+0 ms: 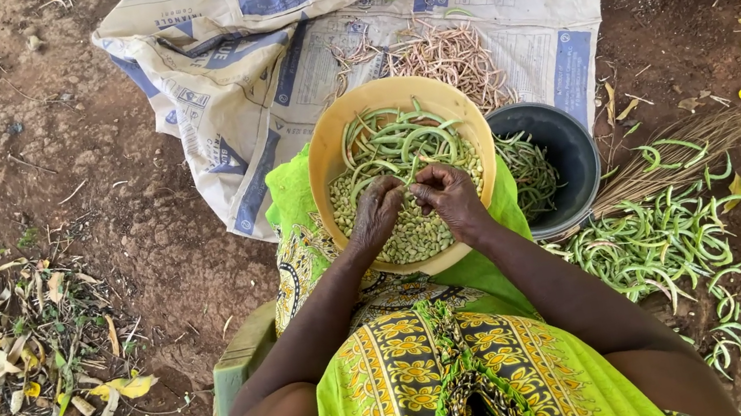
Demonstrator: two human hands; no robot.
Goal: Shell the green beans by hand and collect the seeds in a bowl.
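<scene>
Head view looks down on the left hand (378, 209) and right hand (445, 193), fingers pinched together on one green pod (414, 182) over the yellow bowl (326, 150) in the lap, so shelled beans (415, 231) drop inside.

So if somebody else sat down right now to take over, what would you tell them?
Left hand and right hand: both over the yellow bowl on the lap, fingertips together pinching one green pod between them.
Things: the bowl holds shelled pale beans at the near side and unopened green pods at the far side. A dark bucket to the right holds more pods. A heap of green pods lies on the ground at the right. Dry pods lie on the printed sack ahead.
Done: a good layer of beans is shelled.
Left: the pods in the bowl and bucket look unopened.
</scene>
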